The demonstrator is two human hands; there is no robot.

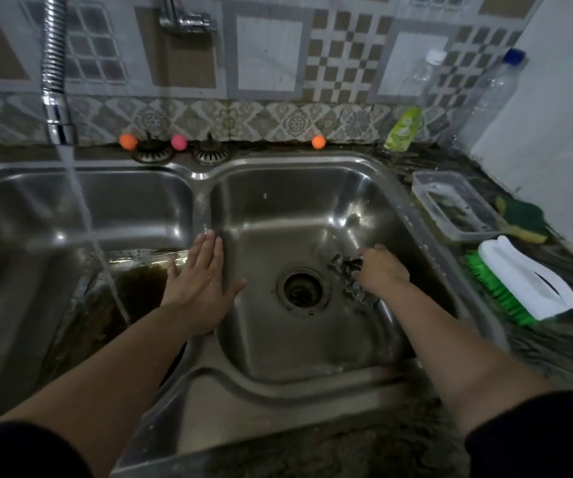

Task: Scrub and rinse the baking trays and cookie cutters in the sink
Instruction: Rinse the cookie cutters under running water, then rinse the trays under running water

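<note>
**Reaching for cutters in a double steel sink**

Head view. Running water is seen falling from a ribbed chrome hose tap [56, 94] into the left basin of a stainless-steel double sink [205, 188]. A dark, soiled metal baking tray [140, 270] is lodged in that left basin, under the stream. The left hand [202, 284] is held flat over the divider between the basins, fingers extended and close together, thumb spread wide; nothing is gripped. The right hand [380, 269] is lowered into the right basin, its fingers curled down onto a cluster of grey metal cookie cutters [350, 274] lying just right of the round drain [300, 288]; whether the cutters are pinched or only touched cannot be told.

On the dark counter at the right are listed: a white-backed scrubbing brush with green bristles [523, 284], a clear rectangular plastic tub [457, 205], a green-and-yellow sponge [523, 219] and a green dish-soap bottle [403, 129].
</note>
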